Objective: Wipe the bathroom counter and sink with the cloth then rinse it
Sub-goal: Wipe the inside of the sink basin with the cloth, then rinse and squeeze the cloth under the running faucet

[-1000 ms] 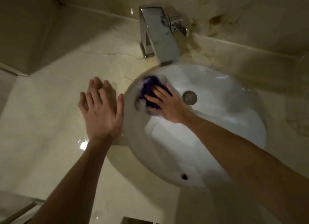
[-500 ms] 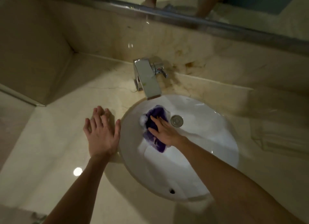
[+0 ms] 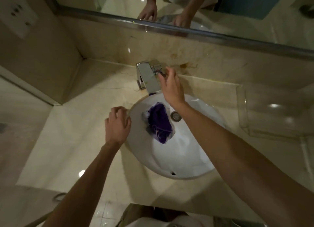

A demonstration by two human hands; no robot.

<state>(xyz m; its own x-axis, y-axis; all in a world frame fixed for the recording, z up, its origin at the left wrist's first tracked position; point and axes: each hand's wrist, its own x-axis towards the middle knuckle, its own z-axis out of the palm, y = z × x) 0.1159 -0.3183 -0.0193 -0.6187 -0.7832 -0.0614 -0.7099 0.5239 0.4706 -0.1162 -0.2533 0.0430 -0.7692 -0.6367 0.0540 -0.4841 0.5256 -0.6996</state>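
A purple cloth (image 3: 159, 125) lies crumpled and loose in the white oval sink (image 3: 183, 159), just left of the drain (image 3: 176, 116), with some foam at its left edge. My right hand (image 3: 171, 86) is up at the chrome faucet (image 3: 147, 77), its fingertips pinched on the small faucet handle (image 3: 159, 70) on the faucet's right side. My left hand (image 3: 117, 125) rests on the beige marble counter (image 3: 76, 133) at the sink's left rim, fingers curled under and holding nothing.
A mirror (image 3: 186, 9) with a metal frame runs along the back wall and reflects both hands. A clear plastic tray (image 3: 275, 113) sits on the counter to the right of the sink. A wall socket plate (image 3: 17, 14) is at the upper left.
My right hand has let go of the cloth and moved up to the faucet handle. My left hand's fingers have curled from flat. The camera has tilted up, showing the mirror.
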